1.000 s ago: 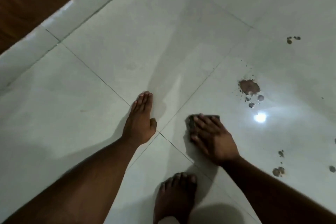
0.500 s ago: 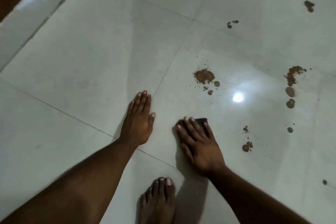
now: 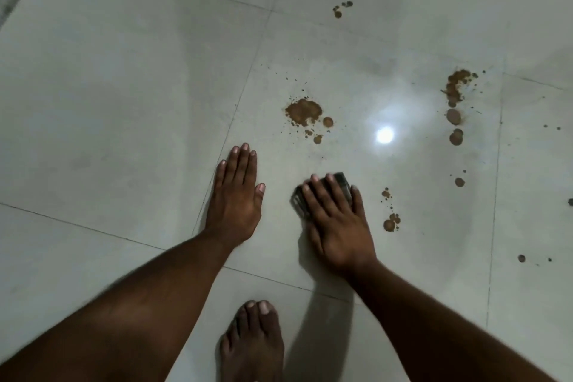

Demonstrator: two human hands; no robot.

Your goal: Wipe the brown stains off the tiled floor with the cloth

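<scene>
A: Which step is in hand?

B: By my reading, the approach to the first wipe. The right hand (image 3: 336,220) lies flat on the dark cloth (image 3: 339,180), fingers straight and spread, pressing it to the tiled floor (image 3: 124,102). Only the cloth's far edge and left corner peek out from under the fingers. No stain is under it yet, as far as I can see.

A: And the other hand?

B: The left hand (image 3: 237,192) rests open on the floor, fingers straight and together, holding nothing. It looks like a prop for the body. A bare foot (image 3: 252,341) stands between the two forearms.

A: Where are the stains?

B: The large brown stain (image 3: 304,112) with its droplets lies ahead of the cloth, a little to the left, near but apart. A small cluster of spots (image 3: 391,214) sits just to the right of the right hand. A streak with round drops (image 3: 454,102) is further right, and more spots (image 3: 341,8) lie well ahead.

A: What does the next move call for?

B: I'd judge a forward slide of the cloth with steady downward pressure, right across the big stain, keeping the palm flat so the cloth doesn't bunch or smear it.

A: Any containers?

B: None in view: no bucket, basin or bottle.
</scene>
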